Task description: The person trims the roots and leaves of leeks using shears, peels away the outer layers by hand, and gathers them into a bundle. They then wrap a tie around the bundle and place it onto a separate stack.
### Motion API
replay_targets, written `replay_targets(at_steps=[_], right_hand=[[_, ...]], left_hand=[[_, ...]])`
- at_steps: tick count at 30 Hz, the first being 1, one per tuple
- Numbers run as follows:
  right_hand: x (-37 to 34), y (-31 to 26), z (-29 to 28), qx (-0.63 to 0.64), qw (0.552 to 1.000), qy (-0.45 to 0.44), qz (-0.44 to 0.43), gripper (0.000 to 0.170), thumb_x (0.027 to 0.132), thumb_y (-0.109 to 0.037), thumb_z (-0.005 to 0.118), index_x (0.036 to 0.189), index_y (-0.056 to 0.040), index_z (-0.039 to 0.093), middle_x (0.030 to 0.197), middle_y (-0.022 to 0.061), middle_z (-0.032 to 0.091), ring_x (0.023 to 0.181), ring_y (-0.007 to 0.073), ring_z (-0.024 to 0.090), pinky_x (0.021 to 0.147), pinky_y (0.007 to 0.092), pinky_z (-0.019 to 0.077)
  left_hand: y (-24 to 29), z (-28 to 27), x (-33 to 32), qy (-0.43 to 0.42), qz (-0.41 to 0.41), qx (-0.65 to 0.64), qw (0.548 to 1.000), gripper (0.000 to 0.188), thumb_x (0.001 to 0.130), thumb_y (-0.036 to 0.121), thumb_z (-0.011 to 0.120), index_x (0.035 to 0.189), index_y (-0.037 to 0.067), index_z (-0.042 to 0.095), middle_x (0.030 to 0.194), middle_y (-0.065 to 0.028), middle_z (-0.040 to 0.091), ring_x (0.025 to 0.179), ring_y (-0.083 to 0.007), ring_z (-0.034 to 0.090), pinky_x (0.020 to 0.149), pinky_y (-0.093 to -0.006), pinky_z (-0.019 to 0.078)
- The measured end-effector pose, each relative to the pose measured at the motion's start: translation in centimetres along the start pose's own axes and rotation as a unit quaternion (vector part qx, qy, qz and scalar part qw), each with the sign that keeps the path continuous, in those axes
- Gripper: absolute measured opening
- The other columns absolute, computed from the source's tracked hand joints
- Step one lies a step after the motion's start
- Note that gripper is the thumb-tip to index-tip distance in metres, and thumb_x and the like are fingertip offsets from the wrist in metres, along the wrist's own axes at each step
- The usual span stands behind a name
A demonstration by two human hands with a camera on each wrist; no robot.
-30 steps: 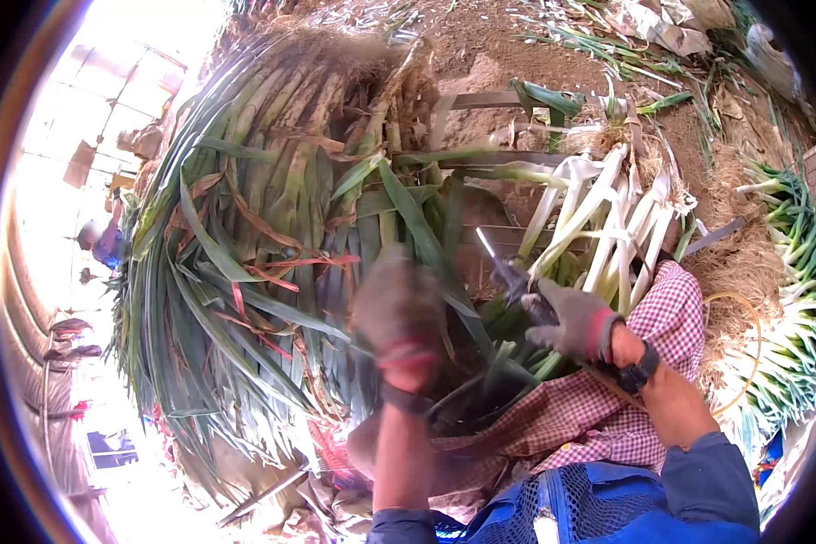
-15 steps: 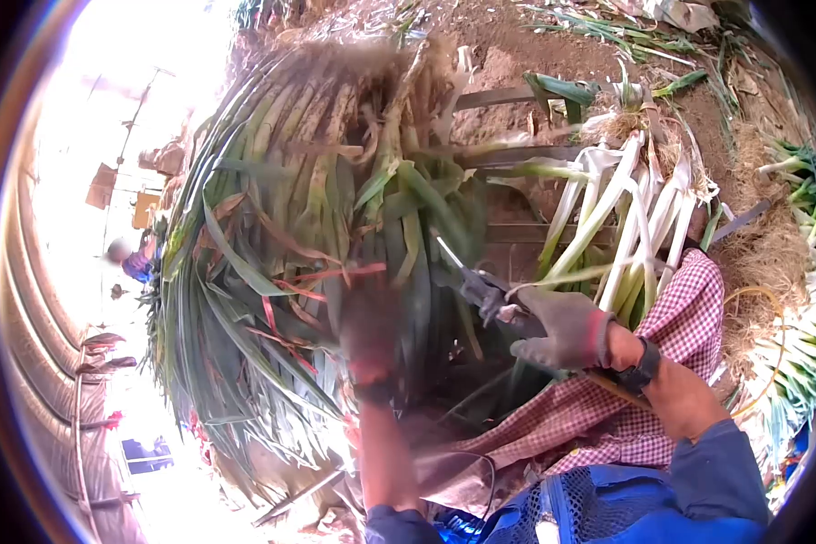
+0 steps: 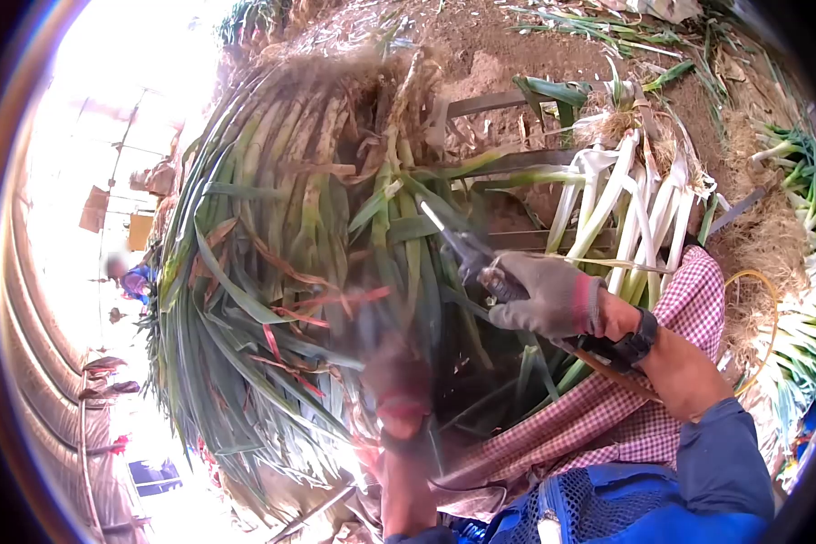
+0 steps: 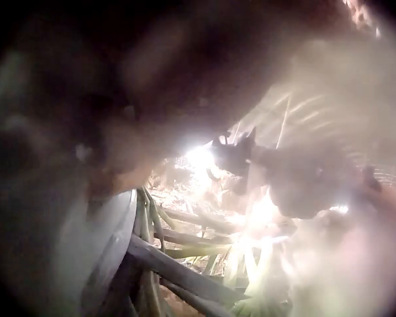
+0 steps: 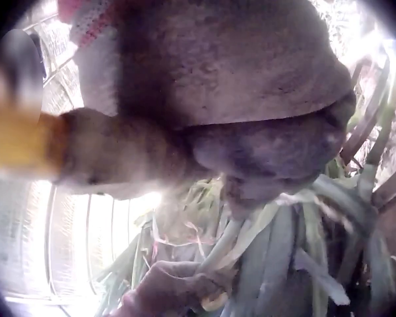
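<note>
My gloved right hand (image 3: 548, 295) grips a dark air blow gun (image 3: 480, 263) with a thin pale nozzle, which points up and left over the leek leaves. My gloved left hand (image 3: 399, 376), blurred in the head view, is low among green leaves at the near edge of the big leek pile (image 3: 290, 227). From the right wrist, that left hand (image 5: 175, 287) shows with its fingers curled round leek leaves (image 5: 251, 244). In the left wrist view my own hand fills the top, dark and blurred, above a leek leaf (image 4: 112, 257).
Leeks with white stalks (image 3: 626, 208) lean on a low rack right of the pile. A checkered cloth (image 3: 644, 363) covers my lap. A yellow hose (image 3: 771, 317) loops at the right, beside more leeks (image 3: 802, 335). Another person (image 3: 131, 276) is far left.
My left hand has moved down toward me after a shift to the left. The right hand has moved left and up with the air blow gun.
</note>
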State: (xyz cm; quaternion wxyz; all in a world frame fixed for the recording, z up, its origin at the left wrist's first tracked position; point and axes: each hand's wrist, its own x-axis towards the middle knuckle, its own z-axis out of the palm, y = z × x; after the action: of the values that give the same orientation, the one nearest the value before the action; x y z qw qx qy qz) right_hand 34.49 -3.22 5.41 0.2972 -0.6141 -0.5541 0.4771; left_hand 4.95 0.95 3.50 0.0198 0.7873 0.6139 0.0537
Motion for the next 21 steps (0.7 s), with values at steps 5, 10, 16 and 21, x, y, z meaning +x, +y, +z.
replay_targets(at_steps=[5,10,16,21], right_hand=[[0.5,0.3,-0.1,0.069,0.997,-0.015,-0.001,0.054,0.091,-0.043,0.080,0.124,-0.0051,0.062,0.105,0.0223,0.072,0.102,0.0398,0.072,0.090,0.0465,0.0531],[-1.3,0.6,-0.5,0.050,0.996,-0.069,0.019,0.057,0.092,-0.041,0.079,0.129,-0.0034,0.058,0.110,0.0255,0.072,0.104,0.0432,0.071,0.091,0.0467,0.0535],[-0.9,1.2,0.8,0.011,0.999,0.028,0.035,0.055,0.091,-0.039,0.081,0.124,-0.0012,0.058,0.102,0.0273,0.073,0.099,0.0447,0.073,0.088,0.0494,0.0540],[-0.9,0.7,0.8,0.012,1.000,-0.011,-0.026,0.056,0.091,-0.038,0.080,0.127,-0.0012,0.058,0.104,0.0274,0.074,0.103,0.0459,0.073,0.091,0.0497,0.0537]], left_hand=[[2.3,-1.2,-2.8,-0.005,-0.019,-0.100,0.995,0.025,0.104,0.036,0.065,0.108,0.015,0.078,0.086,-0.0209,0.073,0.081,-0.0462,0.072,0.069,-0.0515,0.0560],[5.6,-3.1,-6.1,-0.014,-0.020,-0.149,0.989,0.021,0.104,0.031,0.066,0.101,0.013,0.076,0.079,-0.0192,0.072,0.076,-0.0455,0.071,0.066,-0.0490,0.0556],[5.4,-1.5,-8.2,-0.074,-0.018,-0.085,0.993,0.021,0.101,0.034,0.070,0.100,0.014,0.077,0.075,-0.0158,0.071,0.073,-0.0411,0.073,0.067,-0.0495,0.0560],[5.6,-6.2,-5.6,-0.108,-0.040,-0.052,0.992,0.028,0.099,0.041,0.075,0.103,0.014,0.077,0.074,-0.0171,0.071,0.072,-0.0433,0.071,0.068,-0.0508,0.0562]])
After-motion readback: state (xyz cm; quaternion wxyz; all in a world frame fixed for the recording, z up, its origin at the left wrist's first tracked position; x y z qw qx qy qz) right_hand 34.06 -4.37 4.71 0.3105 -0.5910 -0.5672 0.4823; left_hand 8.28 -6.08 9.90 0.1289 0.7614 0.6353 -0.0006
